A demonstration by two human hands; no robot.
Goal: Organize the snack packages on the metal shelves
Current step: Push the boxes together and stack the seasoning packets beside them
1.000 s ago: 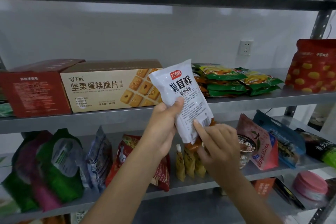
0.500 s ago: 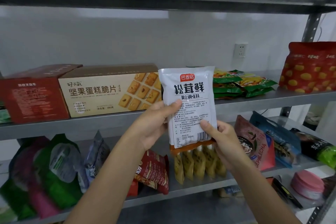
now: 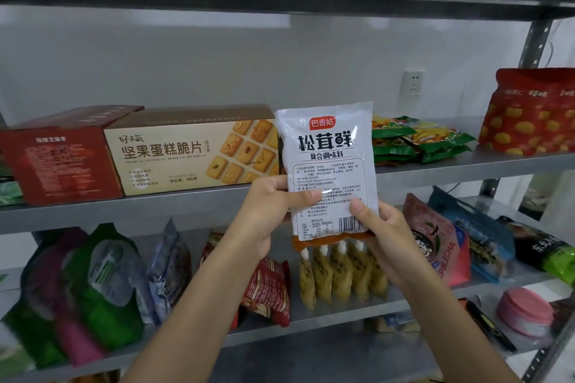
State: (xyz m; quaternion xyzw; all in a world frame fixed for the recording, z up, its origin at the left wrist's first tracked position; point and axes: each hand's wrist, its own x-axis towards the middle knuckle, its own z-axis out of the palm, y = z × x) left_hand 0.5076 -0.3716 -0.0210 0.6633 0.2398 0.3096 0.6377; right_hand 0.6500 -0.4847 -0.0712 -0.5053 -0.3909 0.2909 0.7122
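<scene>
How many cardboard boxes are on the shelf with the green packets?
2: a red cardboard box on the left, and a long beige biscuit box beside it. The white plastic packet may hide more.

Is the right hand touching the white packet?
Touching. In the head view the right hand pinches the white packet, its thumb lying on the front by the barcode.

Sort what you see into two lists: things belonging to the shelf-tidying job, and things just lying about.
Job: white packet held in left hand and right hand; biscuit box; green packets; red bag; metal shelf.
Just there: wall socket; pink round container.
</scene>
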